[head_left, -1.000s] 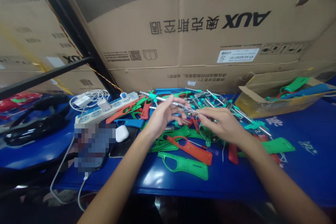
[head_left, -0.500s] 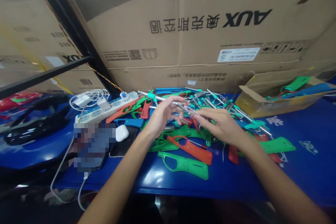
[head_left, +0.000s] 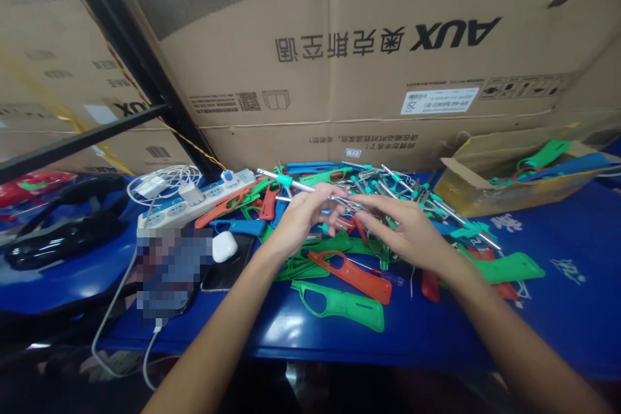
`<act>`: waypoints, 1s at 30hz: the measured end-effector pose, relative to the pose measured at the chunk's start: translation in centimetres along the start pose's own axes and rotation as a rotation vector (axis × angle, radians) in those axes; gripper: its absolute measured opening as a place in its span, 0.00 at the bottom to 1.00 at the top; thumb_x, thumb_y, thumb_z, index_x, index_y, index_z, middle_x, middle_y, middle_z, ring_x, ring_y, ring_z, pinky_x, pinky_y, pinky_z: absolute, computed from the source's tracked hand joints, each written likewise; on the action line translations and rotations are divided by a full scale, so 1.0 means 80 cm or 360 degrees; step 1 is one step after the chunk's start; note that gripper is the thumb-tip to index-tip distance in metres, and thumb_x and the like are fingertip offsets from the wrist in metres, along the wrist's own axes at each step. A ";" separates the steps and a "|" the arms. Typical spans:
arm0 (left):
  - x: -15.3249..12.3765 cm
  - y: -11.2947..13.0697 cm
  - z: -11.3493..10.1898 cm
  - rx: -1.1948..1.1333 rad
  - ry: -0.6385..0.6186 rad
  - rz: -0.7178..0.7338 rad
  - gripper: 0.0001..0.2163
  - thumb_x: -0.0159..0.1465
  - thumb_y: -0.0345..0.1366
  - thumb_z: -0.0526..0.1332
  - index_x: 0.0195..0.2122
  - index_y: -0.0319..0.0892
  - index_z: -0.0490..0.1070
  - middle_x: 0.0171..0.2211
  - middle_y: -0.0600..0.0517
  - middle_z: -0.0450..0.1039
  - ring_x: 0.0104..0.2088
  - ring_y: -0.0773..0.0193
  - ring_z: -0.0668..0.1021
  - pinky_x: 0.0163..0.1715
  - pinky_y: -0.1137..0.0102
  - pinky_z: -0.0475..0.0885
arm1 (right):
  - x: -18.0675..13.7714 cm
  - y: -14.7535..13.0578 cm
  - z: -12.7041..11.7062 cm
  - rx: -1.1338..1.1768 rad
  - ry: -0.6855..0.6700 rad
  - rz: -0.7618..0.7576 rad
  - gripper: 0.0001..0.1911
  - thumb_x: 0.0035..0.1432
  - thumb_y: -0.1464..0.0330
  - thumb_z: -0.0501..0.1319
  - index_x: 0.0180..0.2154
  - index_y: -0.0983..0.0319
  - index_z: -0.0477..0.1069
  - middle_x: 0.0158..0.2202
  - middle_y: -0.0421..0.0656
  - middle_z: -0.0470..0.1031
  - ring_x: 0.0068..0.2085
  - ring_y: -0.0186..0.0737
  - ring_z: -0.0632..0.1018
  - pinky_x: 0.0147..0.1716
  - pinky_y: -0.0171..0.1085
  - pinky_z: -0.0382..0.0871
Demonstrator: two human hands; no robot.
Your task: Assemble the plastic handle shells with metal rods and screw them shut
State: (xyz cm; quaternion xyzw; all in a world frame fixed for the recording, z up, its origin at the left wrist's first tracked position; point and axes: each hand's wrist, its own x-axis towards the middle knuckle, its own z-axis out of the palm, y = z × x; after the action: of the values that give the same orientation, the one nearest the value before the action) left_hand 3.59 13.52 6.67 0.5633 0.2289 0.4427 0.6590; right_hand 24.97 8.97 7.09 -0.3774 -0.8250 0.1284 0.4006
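Note:
My left hand (head_left: pixel 306 217) is closed on a thin metal lighter tube (head_left: pixel 301 187) with a teal collar, its far end pointing up and left. From the tube's near end, thin wires (head_left: pixel 350 204) run toward my right hand (head_left: pixel 412 226). Thumb and forefinger of that hand close around these wires; their tips are partly blurred. Beneath both hands lies a heap of lighter parts: green, red and blue handle shells and more metal tubes with teal pieces. An orange handle shell (head_left: pixel 356 277) and a green handle shell (head_left: pixel 342 306) lie nearest the front edge.
A white power strip (head_left: pixel 169 210) with chargers and cables stands at left, beside a phone (head_left: pixel 174 278) and a white earbud case (head_left: pixel 224 248). At right, an open carton (head_left: pixel 504 197) holds handle shells. A large cardboard sheet (head_left: pixel 339 97) rises behind the blue table (head_left: pixel 194 339).
My right hand's forefinger has stretched a little left over the wires. The tube in my left hand has shifted slightly. The parts on the table lie as before.

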 end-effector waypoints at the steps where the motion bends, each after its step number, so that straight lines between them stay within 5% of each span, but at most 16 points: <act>1: 0.000 -0.001 0.000 0.0027 -0.0009 0.0000 0.15 0.68 0.49 0.62 0.40 0.42 0.79 0.30 0.50 0.72 0.26 0.67 0.74 0.22 0.73 0.72 | 0.000 -0.002 0.001 0.0043 -0.0003 0.0015 0.17 0.72 0.64 0.59 0.59 0.55 0.73 0.48 0.42 0.82 0.43 0.40 0.82 0.45 0.41 0.76; 5: -0.002 -0.002 0.002 0.0087 -0.0036 -0.0024 0.15 0.68 0.50 0.62 0.42 0.43 0.79 0.32 0.49 0.75 0.27 0.66 0.75 0.23 0.73 0.73 | 0.001 -0.005 0.005 0.0194 0.0047 0.0087 0.14 0.72 0.65 0.60 0.56 0.58 0.74 0.35 0.38 0.81 0.29 0.34 0.78 0.33 0.35 0.73; 11: 0.000 -0.003 0.004 -0.0001 -0.0038 -0.0001 0.13 0.67 0.48 0.63 0.40 0.43 0.76 0.29 0.51 0.74 0.25 0.66 0.75 0.22 0.73 0.73 | 0.001 -0.002 0.007 0.0049 0.0188 0.0008 0.08 0.70 0.68 0.61 0.48 0.59 0.77 0.43 0.41 0.83 0.33 0.35 0.79 0.35 0.36 0.72; 30: 0.000 -0.008 0.001 0.0155 -0.0065 -0.0004 0.16 0.70 0.50 0.59 0.43 0.43 0.78 0.28 0.51 0.72 0.26 0.66 0.74 0.23 0.73 0.73 | 0.002 -0.003 0.004 -0.0012 0.0184 -0.0053 0.06 0.70 0.68 0.61 0.44 0.59 0.77 0.33 0.38 0.79 0.26 0.32 0.72 0.29 0.35 0.66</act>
State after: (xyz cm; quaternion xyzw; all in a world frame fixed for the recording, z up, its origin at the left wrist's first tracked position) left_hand 3.85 13.49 6.07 0.6033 0.2374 0.4187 0.6359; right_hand 24.55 8.95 7.08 -0.3719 -0.8071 0.0965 0.4483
